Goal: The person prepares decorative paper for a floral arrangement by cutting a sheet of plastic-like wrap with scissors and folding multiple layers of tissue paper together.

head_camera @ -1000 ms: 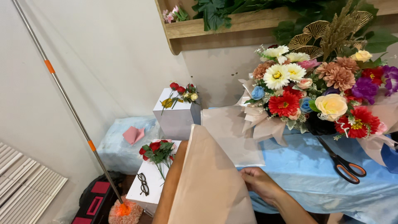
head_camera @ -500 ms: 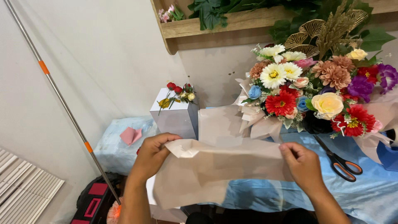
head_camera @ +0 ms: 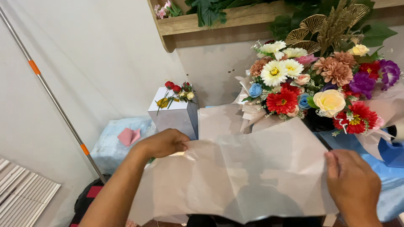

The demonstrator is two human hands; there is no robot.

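1. Left hand (head_camera: 162, 143) pinched the upper left edge of the beige wrapping sheet (head_camera: 244, 176), fingers curled over the paper, thumb underneath.
2. Right hand (head_camera: 353, 185) gripped the sheet's right edge, fingers flat on top, thumb hidden behind the paper.
3. Sheet held spread wide between both hands, creased down its middle, lower edge hanging free toward the viewer, covering most of the counter's near part.
4. Just beyond the sheet's upper right edge: a large mixed bouquet (head_camera: 311, 84) of white, red, peach, blue and purple flowers in pale wrapping.
5. Beyond the sheet's upper left corner, close behind the left hand: a silvery box (head_camera: 174, 115) with a small spray of red and yellow flowers on top.
6. Left of the sheet: a pale blue bundle (head_camera: 113, 143) with a pink folded scrap lying on it.
7. Farther left of the sheet: a slanted metal pole (head_camera: 50, 94) with orange bands against the wall.
8. Well above the sheet: a wooden shelf (head_camera: 235, 19) with green leaves.
9. Blue cloth-covered counter (head_camera: 393, 176) visible right of the sheet.
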